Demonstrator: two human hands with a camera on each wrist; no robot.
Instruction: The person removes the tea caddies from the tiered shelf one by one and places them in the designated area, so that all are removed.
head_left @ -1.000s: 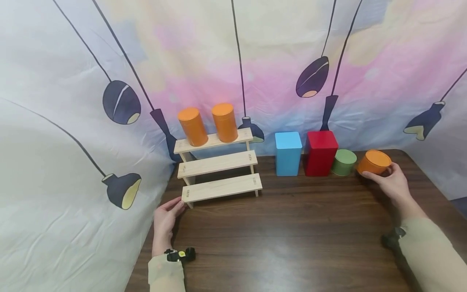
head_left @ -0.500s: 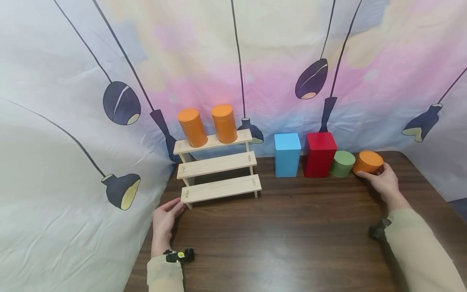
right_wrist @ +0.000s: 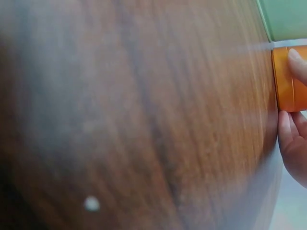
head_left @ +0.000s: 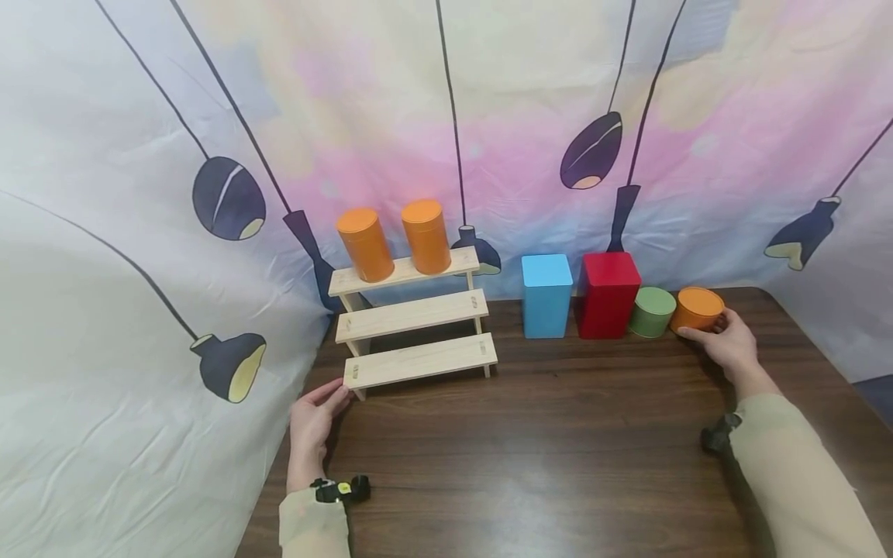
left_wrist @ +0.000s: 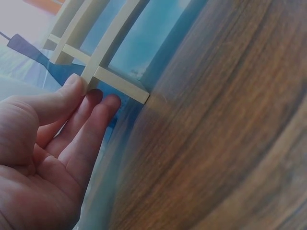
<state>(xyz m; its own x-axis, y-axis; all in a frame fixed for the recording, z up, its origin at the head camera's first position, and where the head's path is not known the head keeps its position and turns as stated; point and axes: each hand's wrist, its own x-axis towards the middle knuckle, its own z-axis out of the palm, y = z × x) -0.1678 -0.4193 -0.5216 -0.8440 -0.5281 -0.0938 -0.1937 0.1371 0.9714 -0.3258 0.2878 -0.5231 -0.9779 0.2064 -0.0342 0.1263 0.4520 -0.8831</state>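
- The left hand (head_left: 312, 425) pinches the rack (head_left: 422, 361) at the near left corner of its lowest shelf, thumb and fingers clamped on the wood.
- The right hand (head_left: 732, 346) is clamped on the short tin (head_left: 698, 308), thumb on its near side, fingers round its right.
- The short tin, orange, is upright at the far right of the table (head_left: 551, 457), just right of the green tin (head_left: 653, 312).
- Left of the green tin stand the red box (head_left: 610, 298) and, apart from it, the blue box (head_left: 546, 298).
- The rack stands at the far left, its three shelves rising toward the backdrop (head_left: 516, 116).
- Two tall tins (head_left: 426, 239), both orange, stand apart on the top shelf.
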